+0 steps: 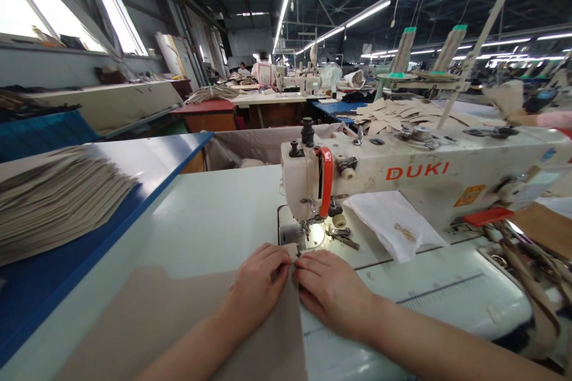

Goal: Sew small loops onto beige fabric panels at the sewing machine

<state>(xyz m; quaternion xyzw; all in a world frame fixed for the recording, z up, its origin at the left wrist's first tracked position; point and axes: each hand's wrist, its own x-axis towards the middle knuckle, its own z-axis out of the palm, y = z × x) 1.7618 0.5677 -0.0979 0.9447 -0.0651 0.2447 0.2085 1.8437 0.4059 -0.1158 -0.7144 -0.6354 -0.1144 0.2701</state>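
Observation:
A beige fabric panel [179, 303] lies on the pale sewing table, its far right corner close to the needle area of a white sewing machine [357, 172]. My left hand [261, 277] rests over the panel with its fingers closed on the cloth near that corner. On the right edge of the same corner, my right hand [333, 286] has its fingers pressed together, pinching the cloth. Both sets of fingertips nearly meet just in front of the lit presser foot [308, 229]. The fingers partly cover the corner.
A stack of beige cut pieces [58, 202] sits on a blue-edged table at left. On the machine bed are a white packet [397, 223] and small metal parts [344, 237]. Thread cones [404, 50] stand behind. Brown straps [531, 292] hang at right.

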